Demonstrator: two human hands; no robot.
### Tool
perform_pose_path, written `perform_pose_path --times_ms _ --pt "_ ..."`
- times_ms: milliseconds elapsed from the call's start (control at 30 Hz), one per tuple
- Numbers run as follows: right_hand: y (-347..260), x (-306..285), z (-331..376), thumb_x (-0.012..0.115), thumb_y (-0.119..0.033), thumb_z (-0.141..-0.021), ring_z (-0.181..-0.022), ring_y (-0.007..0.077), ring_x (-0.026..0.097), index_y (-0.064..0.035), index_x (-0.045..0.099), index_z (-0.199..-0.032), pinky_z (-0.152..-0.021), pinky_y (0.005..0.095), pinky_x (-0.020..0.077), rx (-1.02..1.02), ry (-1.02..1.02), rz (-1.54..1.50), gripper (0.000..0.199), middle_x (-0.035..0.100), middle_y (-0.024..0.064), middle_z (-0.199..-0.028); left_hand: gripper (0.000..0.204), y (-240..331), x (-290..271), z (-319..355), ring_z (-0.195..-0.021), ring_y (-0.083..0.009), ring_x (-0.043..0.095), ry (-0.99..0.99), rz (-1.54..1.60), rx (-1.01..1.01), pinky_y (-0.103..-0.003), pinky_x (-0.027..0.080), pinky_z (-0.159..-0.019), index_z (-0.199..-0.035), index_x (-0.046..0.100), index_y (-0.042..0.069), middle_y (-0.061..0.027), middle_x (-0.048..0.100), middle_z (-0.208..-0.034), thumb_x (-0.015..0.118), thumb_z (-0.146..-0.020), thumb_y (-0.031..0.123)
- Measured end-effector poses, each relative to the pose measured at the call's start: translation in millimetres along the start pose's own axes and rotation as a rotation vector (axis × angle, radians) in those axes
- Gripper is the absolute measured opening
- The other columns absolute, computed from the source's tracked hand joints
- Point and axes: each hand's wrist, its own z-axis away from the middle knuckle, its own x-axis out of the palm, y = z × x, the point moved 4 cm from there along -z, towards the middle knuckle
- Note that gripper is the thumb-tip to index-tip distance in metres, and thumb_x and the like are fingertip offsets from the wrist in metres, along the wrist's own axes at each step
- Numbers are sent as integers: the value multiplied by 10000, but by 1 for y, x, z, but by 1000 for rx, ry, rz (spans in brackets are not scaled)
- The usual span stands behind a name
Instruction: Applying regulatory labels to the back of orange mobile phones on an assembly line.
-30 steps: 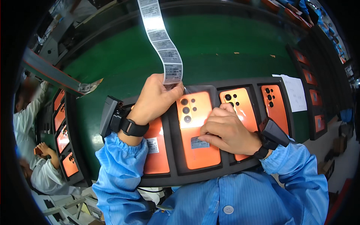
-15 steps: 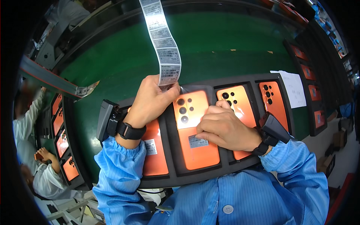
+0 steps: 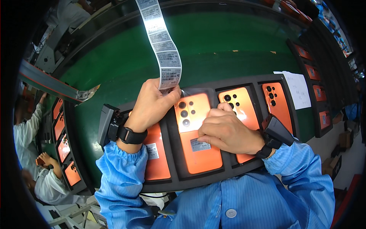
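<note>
My left hand (image 3: 154, 102) pinches the lower end of a long strip of silver printed labels (image 3: 164, 40), which rises from my fingers toward the far edge. Below, an orange phone (image 3: 200, 162) lies back up in a black tray (image 3: 175, 184), its upper back shiny. On it is a silver label (image 3: 200, 145). My right hand (image 3: 228, 129) is closed over this phone, curled fingertips touching the label's upper edge; whether they pinch anything is hidden. Another orange phone (image 3: 158, 168), left of it, carries its own label (image 3: 152, 151), partly under my left wrist.
Two more orange phones (image 3: 247, 108) (image 3: 277, 103) lie in tray slots on the right. Beyond them are a written paper sheet (image 3: 292, 89) and another phone tray (image 3: 322, 133). At the left, a co-worker (image 3: 53, 177) sits by a further tray (image 3: 82, 186). The mat (image 3: 213, 38) is green.
The view has shifted very slightly. Both hands hold almost the same poses, with the strip in my left hand and my right fingers at the phone's label.
</note>
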Motion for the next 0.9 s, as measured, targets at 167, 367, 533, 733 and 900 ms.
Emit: perform_pose_path --times_ms 167,367,533,733,900 --pt "0 0 0 654 -191 -782 -697 156 475 -109 572 -727 -711 331 270 2 -11 0 128 518 -17 -658 131 -1 0 0 -668 -76 517 -6 8 -7 -240 423 -617 -794 605 -8 -4 580 -723 600 -821 121" --pt "0 1 0 652 -189 -783 -695 157 471 -111 567 -724 -709 331 270 1 -11 9 129 514 -16 -660 133 -2 0 0 -672 -78 522 -10 12 -4 -240 426 -619 -797 606 -7 -5 584 -725 599 -826 123" --pt "0 2 1 656 -189 -777 -697 155 473 -112 566 -717 -702 332 272 -12 -4 32 134 512 -18 -653 138 -4 0 -1 -676 -77 521 -18 21 -12 -240 426 -623 -797 606 -5 -6 585 -729 600 -830 129" --pt "-6 2 1 650 -158 -733 -676 170 467 -97 558 -707 -674 329 326 -90 46 135 113 483 -1 -615 149 0 0 0 -676 -74 515 -11 7 19 -239 425 -625 -796 606 -2 1 581 -731 605 -839 141" --pt "-19 6 -1 599 -128 -685 -665 164 461 -80 522 -682 -613 304 344 -124 60 474 91 440 12 -632 141 -4 -1 1 -676 -72 510 -13 39 24 -238 423 -624 -799 600 -1 2 574 -730 603 -834 136"
